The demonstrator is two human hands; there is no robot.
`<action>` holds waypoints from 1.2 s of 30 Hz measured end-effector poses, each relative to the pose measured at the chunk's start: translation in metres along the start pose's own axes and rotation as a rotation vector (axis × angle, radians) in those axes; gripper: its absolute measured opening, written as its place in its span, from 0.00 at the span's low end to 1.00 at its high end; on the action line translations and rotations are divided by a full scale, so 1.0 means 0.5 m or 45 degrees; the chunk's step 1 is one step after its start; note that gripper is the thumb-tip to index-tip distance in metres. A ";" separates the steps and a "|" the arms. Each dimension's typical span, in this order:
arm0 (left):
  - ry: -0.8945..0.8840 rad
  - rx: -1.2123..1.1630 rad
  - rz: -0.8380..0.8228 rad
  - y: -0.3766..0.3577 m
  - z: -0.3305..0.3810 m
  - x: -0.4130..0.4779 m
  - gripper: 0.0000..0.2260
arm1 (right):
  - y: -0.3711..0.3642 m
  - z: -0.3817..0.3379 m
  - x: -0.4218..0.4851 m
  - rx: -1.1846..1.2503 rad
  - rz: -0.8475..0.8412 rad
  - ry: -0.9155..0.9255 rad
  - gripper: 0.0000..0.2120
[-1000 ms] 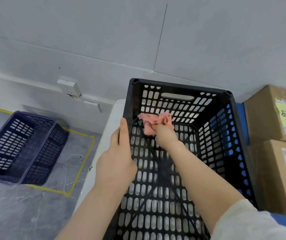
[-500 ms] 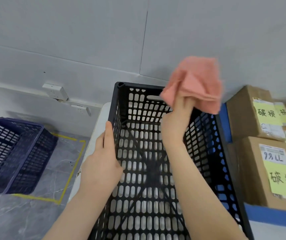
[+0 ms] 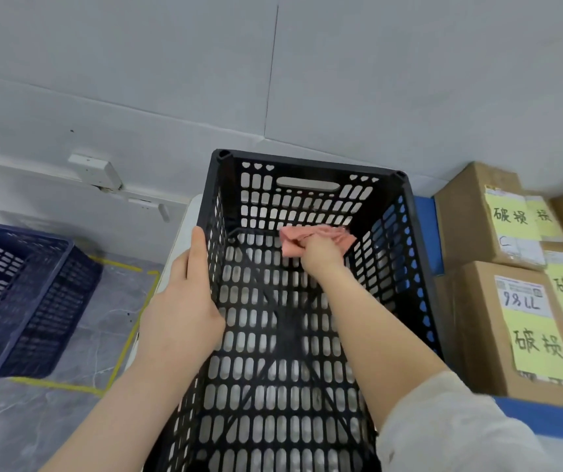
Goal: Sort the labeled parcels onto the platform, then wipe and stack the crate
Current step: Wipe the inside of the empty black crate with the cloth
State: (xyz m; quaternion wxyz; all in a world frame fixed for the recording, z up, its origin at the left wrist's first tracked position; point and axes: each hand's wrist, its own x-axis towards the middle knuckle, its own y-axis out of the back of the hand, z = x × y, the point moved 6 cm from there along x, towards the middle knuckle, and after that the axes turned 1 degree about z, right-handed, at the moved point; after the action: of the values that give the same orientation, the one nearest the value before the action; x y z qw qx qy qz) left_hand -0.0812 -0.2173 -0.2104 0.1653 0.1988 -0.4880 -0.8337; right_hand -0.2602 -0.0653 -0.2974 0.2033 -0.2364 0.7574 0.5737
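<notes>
1. The black crate (image 3: 310, 162) stands at the centre on the white tabletop (image 3: 186, 216), and no parcel shows inside it.
2. The labeled parcels (image 3: 498, 321) — brown boxes with yellow notes — sit stacked at 3 o'clock on the blue platform (image 3: 552, 420). As far as the view reaches, the sorting looks finished.
3. The right hand (image 3: 321, 253) has its fingers bunched tight round a pink cloth (image 3: 293, 238), pressed low at the crate's 12 o'clock end.
4. The left hand (image 3: 184, 311) grips the crate's 9 o'clock rim. Its thumb lies along the outside and its other fingers are hidden behind the wall.
5. Wiping is under way, but how much of the inside is already clean cannot be told. Stacking is left — likely with the blue crate (image 3: 52, 301) on the floor at 9 o'clock.
</notes>
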 end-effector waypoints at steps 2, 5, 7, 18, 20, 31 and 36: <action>-0.001 0.006 -0.009 0.002 0.000 -0.001 0.43 | 0.073 0.008 -0.047 0.593 0.175 -0.140 0.18; -0.018 0.012 0.000 0.000 0.001 -0.001 0.43 | 0.169 0.057 -0.161 1.366 0.908 -0.091 0.20; -0.016 0.011 0.006 -0.001 0.001 0.000 0.43 | 0.209 0.057 -0.232 1.386 1.461 0.232 0.28; -0.005 -0.045 0.012 -0.005 -0.004 0.004 0.42 | 0.110 0.055 0.022 -0.165 1.286 0.124 0.28; -0.017 -0.064 0.022 -0.006 -0.007 0.003 0.42 | 0.085 0.058 0.031 -0.425 1.181 0.093 0.25; -0.018 0.000 0.019 0.000 0.001 0.000 0.42 | 0.018 0.108 0.050 0.132 0.203 -0.223 0.17; -0.037 -0.008 -0.003 0.006 0.007 -0.004 0.43 | 0.107 0.073 -0.099 0.605 -0.072 -0.254 0.16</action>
State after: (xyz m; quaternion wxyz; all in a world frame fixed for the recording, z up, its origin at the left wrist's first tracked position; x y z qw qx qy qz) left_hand -0.0807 -0.2154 -0.2057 0.1579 0.1867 -0.4874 -0.8382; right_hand -0.2504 -0.0118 -0.2368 0.3428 -0.1455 0.8402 0.3941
